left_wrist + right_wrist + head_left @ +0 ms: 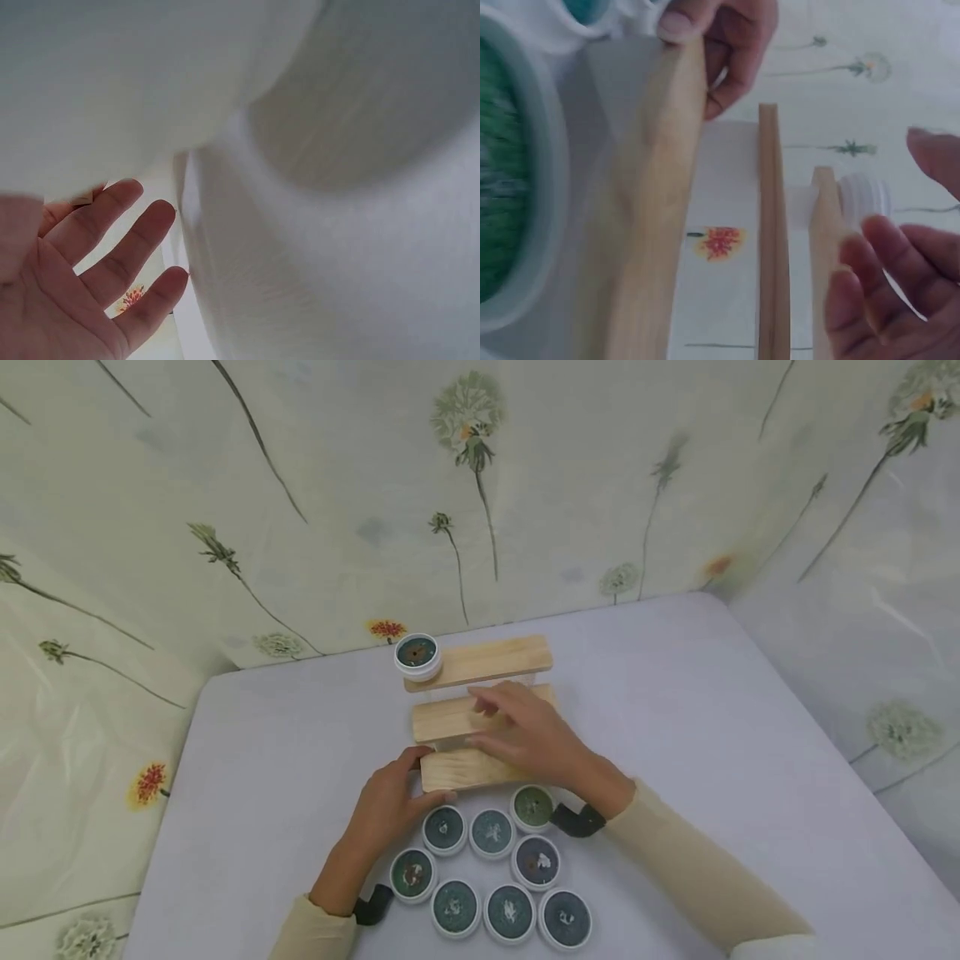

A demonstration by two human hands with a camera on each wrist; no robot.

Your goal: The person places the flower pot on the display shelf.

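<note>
A three-tier wooden display stand point(457, 770) with pale plank steps stands at mid-table. My left hand point(386, 802) grips the left end of its lowest step, thumb in front and fingers behind, as the right wrist view also shows. Over the middle and lowest steps hovers my right hand point(528, 735), its fingers loosely bent and nothing between them. One round white jar point(417, 658) with a dark teal and brown top sits on the left end of the highest step. In the left wrist view, several fingers of the left hand point(124, 262) are spread.
Several white jars with green, blue and grey tops cluster in front of the stand, among them a green one point(533, 807) near the right wrist and a red-brown and green one point(413, 874) by the left wrist. Floral sheeting point(360, 485) rises behind the white table point(675, 710).
</note>
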